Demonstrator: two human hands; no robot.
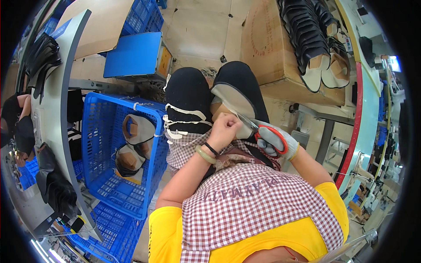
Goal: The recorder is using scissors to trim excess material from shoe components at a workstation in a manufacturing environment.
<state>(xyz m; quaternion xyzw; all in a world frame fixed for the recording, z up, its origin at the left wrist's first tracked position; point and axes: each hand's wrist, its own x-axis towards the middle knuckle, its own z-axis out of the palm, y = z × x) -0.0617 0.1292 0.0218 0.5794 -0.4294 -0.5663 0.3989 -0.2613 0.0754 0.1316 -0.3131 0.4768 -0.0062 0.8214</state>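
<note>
On my right thigh lies a shoe upper (pixel 237 97) with a pale lining, a tan inside and a dark edge. My left hand (pixel 226 129), bare with a bangle and a black band at the wrist, is closed in a pinch on the upper's near edge. Red-handled scissors (pixel 277 136) are in my right hand (pixel 287 147), which wears a pale glove with grey fingertips. The blades point toward the upper, just right of my left fingers; their tips are partly hidden. Thin white trimmed strips (pixel 186 110) lie over my left thigh.
Left of my legs stands a blue plastic crate (pixel 156 175) with several shoe uppers (pixel 139 129) inside. A cardboard box (pixel 265 48) at the far right bears rows of dark uppers (pixel 302 30). Grey shelving (pixel 72 65) holding black pieces borders the left; a red-edged bench (pixel 356 118) borders the right.
</note>
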